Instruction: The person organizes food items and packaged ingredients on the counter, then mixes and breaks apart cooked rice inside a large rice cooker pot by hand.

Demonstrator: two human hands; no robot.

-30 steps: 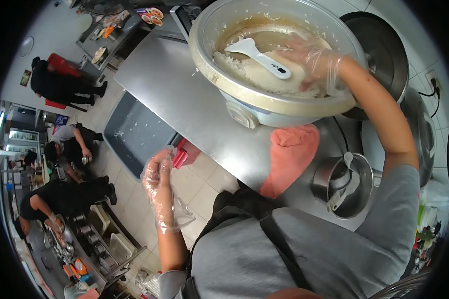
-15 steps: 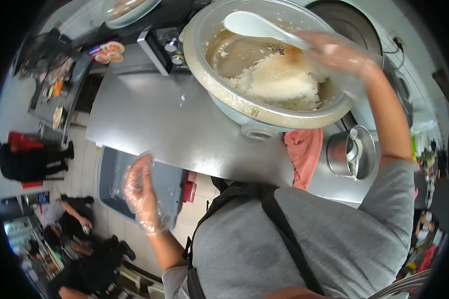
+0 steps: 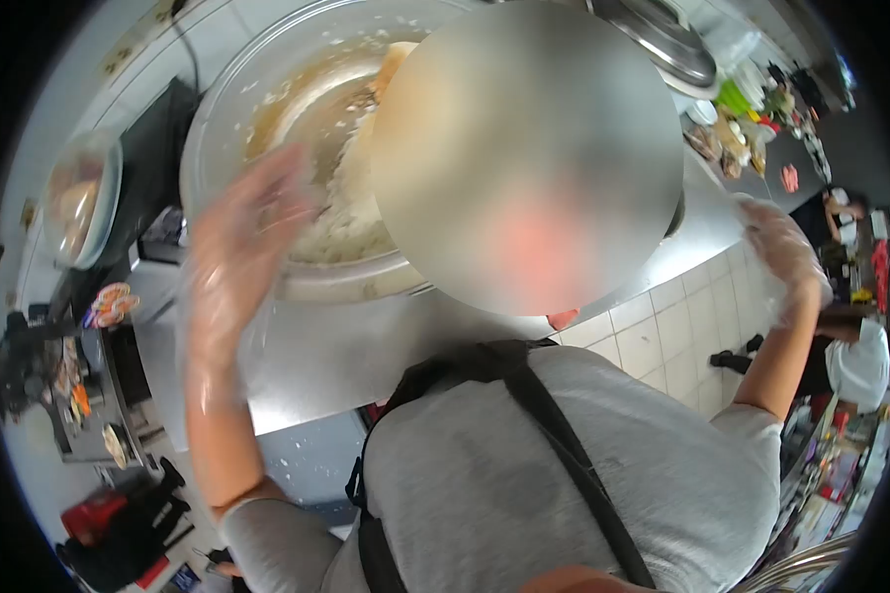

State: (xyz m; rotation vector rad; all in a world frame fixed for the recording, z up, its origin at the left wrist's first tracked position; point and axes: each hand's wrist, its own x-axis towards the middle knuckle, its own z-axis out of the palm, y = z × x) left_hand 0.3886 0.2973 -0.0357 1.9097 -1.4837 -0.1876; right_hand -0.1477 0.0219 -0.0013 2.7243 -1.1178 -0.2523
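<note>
A large rice cooker (image 3: 361,279) stands on the steel table, with white rice (image 3: 351,232) inside and grains stuck to its inner wall. My left hand (image 3: 239,242), in a clear plastic glove, is over the cooker's left rim. Its fingers are somewhat smeared by motion but look apart, with nothing visible in them. Far to the right, my gloved right hand (image 3: 783,245) hangs in the air beyond the table's edge. Its fingers look loosely extended and no object shows in them. A round blurred patch hides the cooker's right side; the white rice paddle is not visible.
The steel table (image 3: 297,371) runs along my front, with a grey-blue bin (image 3: 311,457) below it. A metal lid (image 3: 672,44) lies at the back right. A covered bowl (image 3: 84,203) stands at the far left. Other people (image 3: 855,361) are farther off on both sides.
My left hand has risen from above the bin to the cooker. My right hand has left the cooker and swung out right, the paddle no longer seen in it. The view has turned.
</note>
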